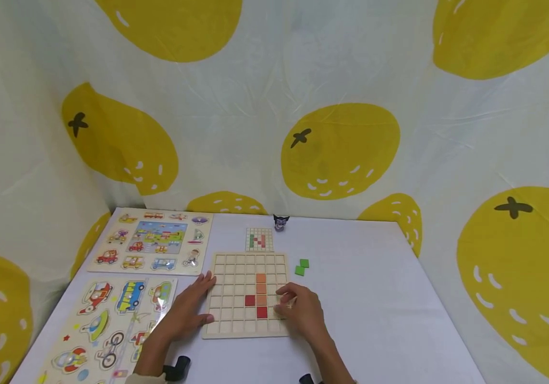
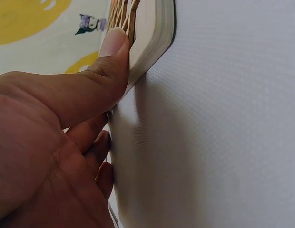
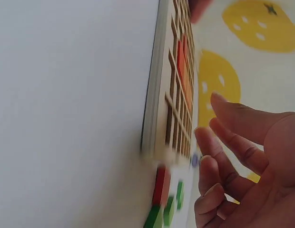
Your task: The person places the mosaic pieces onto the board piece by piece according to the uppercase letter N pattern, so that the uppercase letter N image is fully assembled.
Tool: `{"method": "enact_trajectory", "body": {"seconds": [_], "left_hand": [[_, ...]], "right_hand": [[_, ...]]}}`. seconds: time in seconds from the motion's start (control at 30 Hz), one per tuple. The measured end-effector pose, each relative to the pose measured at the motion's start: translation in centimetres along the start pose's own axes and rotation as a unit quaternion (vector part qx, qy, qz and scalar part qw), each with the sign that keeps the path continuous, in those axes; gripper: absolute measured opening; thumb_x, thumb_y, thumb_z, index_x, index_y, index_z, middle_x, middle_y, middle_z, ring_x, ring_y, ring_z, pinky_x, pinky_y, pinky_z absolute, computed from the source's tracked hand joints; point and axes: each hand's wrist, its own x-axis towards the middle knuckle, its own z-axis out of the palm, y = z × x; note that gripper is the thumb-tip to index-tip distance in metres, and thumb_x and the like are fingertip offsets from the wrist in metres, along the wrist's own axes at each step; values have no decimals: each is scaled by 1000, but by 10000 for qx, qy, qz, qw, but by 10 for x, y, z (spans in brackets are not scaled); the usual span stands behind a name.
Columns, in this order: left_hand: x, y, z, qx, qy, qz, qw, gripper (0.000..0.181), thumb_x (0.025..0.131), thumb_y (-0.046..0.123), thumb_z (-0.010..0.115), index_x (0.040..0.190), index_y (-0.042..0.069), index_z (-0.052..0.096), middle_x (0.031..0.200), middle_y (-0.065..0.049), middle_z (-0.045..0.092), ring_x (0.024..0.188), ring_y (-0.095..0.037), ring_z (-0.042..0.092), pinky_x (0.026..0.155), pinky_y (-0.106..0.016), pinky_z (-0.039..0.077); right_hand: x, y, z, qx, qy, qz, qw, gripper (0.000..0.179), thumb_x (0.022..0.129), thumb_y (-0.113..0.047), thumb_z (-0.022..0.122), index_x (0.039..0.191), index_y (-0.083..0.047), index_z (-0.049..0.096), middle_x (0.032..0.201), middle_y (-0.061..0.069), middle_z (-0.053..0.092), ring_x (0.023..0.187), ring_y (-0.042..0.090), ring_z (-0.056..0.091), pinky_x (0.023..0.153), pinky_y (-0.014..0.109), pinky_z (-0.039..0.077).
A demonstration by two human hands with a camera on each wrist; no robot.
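A wooden grid board (image 1: 231, 322) lies on the white table. Three orange tiles (image 1: 261, 288) stand in a column in its cells, with one red tile (image 1: 250, 301) beside the lowest and another red tile (image 1: 262, 312) beneath it. My left hand (image 1: 189, 308) rests spread along the board's left side, thumb on the rim (image 2: 152, 31). Above the right-hand cells hovers my right hand (image 1: 303, 309), fingers loosely bent. Its thumb and fingertips are apart with nothing between them in the right wrist view. Beside the board there lie a red tile (image 3: 161, 185) and several green tiles (image 3: 169, 211).
Behind the board are a small pattern card (image 1: 259, 240) and a dark figurine (image 1: 280, 223). Two vehicle puzzle boards, one at the back left (image 1: 159, 270) and one at the front left (image 1: 74, 320), lie beside my left arm. A lemon-print curtain (image 1: 236, 133) surrounds the table.
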Motion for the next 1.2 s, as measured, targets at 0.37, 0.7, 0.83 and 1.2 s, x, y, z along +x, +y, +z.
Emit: {"method": "enact_trajectory", "body": {"seconds": [0.37, 0.7, 0.83, 1.2], "left_hand": [[0, -1, -1, -3, 65, 53, 10000, 100, 82, 13, 89, 166, 9, 36, 177, -12, 24, 165, -40, 17, 131, -66, 22], [0, 1, -2, 92, -45, -26, 9999, 100, 83, 13, 89, 167, 9, 34, 177, -11, 22, 166, -40, 15, 131, -65, 21], [1, 2, -1, 74, -46, -60, 9999, 100, 83, 13, 89, 167, 11, 34, 178, -10, 22, 166, -38, 14, 132, -65, 20], [0, 2, -1, 126, 0, -110, 9999, 101, 82, 13, 90, 167, 11, 35, 178, -10, 23, 166, -39, 15, 131, -65, 21]], "right_hand": [[-12, 33, -21, -747, 378, 337, 9959, 40, 76, -4, 91, 112, -19, 80, 105, -2, 76, 82, 14, 56, 69, 27, 43], [-10, 38, -19, -1093, 430, 375, 9924, 27, 76, -7, 93, 96, -20, 80, 87, -3, 67, 81, 14, 57, 68, 29, 43], [-9, 38, -21, -1108, 437, 369, 9922, 28, 75, -9, 95, 95, -20, 78, 83, -3, 64, 78, 15, 55, 66, 28, 41], [-7, 28, -15, -519, 757, 364, 9951, 22, 82, -16, 91, 91, -23, 71, 74, -7, 64, 66, 14, 51, 54, 26, 37]]}}
